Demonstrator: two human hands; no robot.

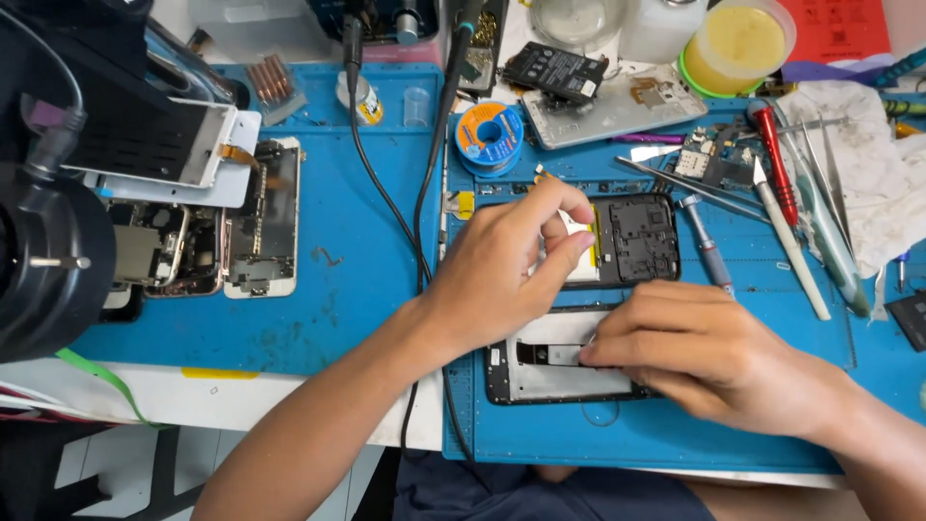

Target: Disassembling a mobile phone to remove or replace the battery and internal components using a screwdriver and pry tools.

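The left hand [502, 275] reaches over an opened phone frame [632, 241] on the blue mat [367, 241]. Its grip is pressed together, thumb and fingers pinching a small white piece with a yellow strip [585, 236] at the left side of that frame; it seems to be held so to lift or seat it there without touching the dark parts beside it. The right hand [709, 352] lies flat on a second phone [550, 369], nearer to the person, fingers together and pressing the upper edge; this probably keeps it from sliding. Whether these fingers pinch anything, I cannot tell. Tweezers and a red screwdriver [776, 164] lie to the right, within easy reach. A solder spool [489, 135] stands behind the left hand. Two more opened phones [231, 232] rest at the left of the mat.
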